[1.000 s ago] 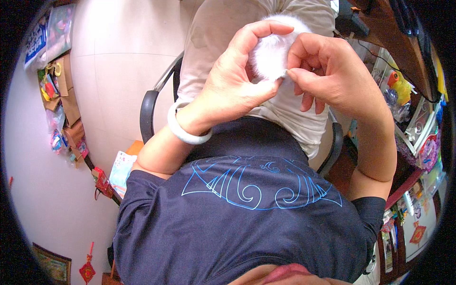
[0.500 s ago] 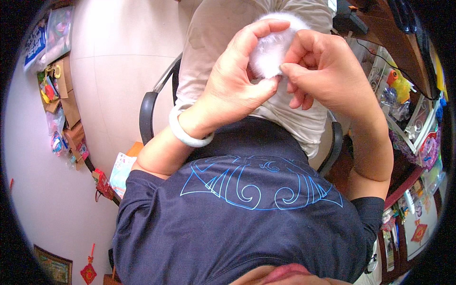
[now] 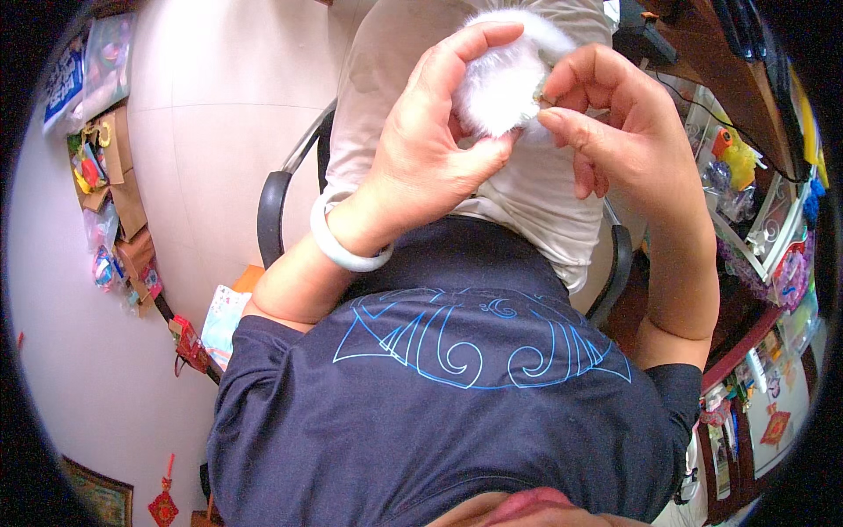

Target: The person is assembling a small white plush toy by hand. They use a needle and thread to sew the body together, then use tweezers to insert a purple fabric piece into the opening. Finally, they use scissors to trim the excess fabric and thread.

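Observation:
Above my lap, a fluffy white fur ball [image 3: 505, 83] sits in the curve of my left hand [image 3: 439, 132]. The left fingers wrap over its far side and the thumb presses its near edge. A pale bangle [image 3: 338, 241] rings that wrist. My right hand [image 3: 615, 119] is bent at the right side of the ball, its thumb and index fingertip close together against the fur. A tiny greyish thing seems to show between those two fingertips, too small to name. The fur's far side lies partly behind the left fingers.
I sit in a chair with black armrests [image 3: 274, 211]. At the right stand a dark wooden desk [image 3: 702, 53] and a white rack [image 3: 777, 241] with a yellow toy [image 3: 739, 162]. Boxes and bags [image 3: 127, 198] line the wall at the left.
The right hand has shifted slightly up and right, its thumb and index finger a little farther apart. The fur ball has turned somewhat in the left hand, which has barely moved.

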The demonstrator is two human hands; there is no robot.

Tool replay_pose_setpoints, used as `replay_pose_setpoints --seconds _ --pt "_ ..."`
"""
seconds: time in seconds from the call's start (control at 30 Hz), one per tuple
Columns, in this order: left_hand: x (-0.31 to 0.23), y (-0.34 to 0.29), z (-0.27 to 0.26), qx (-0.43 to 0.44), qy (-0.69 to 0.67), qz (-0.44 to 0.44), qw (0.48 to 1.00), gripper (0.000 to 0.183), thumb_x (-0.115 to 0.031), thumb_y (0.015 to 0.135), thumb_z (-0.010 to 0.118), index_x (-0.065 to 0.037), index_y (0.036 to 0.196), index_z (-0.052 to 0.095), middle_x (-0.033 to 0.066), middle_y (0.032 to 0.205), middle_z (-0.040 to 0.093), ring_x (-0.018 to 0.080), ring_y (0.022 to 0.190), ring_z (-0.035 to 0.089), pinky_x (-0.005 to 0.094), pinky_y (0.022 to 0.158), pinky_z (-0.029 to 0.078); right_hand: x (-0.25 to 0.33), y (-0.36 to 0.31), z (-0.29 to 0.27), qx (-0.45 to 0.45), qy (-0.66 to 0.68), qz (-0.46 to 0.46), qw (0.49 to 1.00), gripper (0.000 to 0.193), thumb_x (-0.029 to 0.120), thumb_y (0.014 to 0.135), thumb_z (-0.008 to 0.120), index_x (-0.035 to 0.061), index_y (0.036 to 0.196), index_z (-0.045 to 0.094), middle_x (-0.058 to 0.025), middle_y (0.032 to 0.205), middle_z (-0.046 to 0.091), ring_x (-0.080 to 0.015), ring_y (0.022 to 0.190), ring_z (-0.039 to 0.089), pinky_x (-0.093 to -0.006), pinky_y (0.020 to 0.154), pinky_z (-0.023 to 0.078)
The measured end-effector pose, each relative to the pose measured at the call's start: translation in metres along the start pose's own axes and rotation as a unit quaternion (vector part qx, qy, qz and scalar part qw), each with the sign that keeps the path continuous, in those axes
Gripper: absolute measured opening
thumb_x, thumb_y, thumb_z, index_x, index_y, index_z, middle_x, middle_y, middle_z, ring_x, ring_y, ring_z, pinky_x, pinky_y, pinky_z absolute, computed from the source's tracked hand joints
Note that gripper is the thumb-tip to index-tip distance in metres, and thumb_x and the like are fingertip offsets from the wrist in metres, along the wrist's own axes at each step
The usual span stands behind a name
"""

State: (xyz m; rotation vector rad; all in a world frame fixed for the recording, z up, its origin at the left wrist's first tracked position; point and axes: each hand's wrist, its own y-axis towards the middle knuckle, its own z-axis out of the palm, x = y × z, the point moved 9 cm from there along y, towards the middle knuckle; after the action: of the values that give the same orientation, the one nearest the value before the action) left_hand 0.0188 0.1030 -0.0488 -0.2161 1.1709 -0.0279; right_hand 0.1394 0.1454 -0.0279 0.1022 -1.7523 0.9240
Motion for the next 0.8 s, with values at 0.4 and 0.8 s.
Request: replay_pose_setpoints --seconds 0.4,0.8 --pt "-0.010 -0.001 0.005 0.069 0.184 0.054 0.979 0.067 0.007 0.069 0.064 -0.010 0.131 0.044 0.0061 0.121 0.045 0.0121 0.098 0.052 0.0221 0.072 0.049 0.003 -0.003 0.002 -0.010 -0.052 -0.038 0.998 0.005 0.005 0.084 0.062 0.0033 0.089 0.063 0.0011 0.068 0.057 -0.0017 0.047 0.047 -0.0178 0.037 0.036" --pt "0.014 0.004 0.010 0.103 0.131 0.044 0.985 0.068 0.006 0.063 0.059 -0.011 0.128 0.047 0.0070 0.117 0.046 0.0129 0.093 0.052 0.0218 0.069 0.047 0.031 0.006 0.007 0.081 -0.288 -0.146 0.943 0.002 -0.001 0.079 0.058 -0.0029 0.079 0.057 -0.0034 0.058 0.053 -0.0079 0.045 0.053 -0.0231 0.040 0.041"
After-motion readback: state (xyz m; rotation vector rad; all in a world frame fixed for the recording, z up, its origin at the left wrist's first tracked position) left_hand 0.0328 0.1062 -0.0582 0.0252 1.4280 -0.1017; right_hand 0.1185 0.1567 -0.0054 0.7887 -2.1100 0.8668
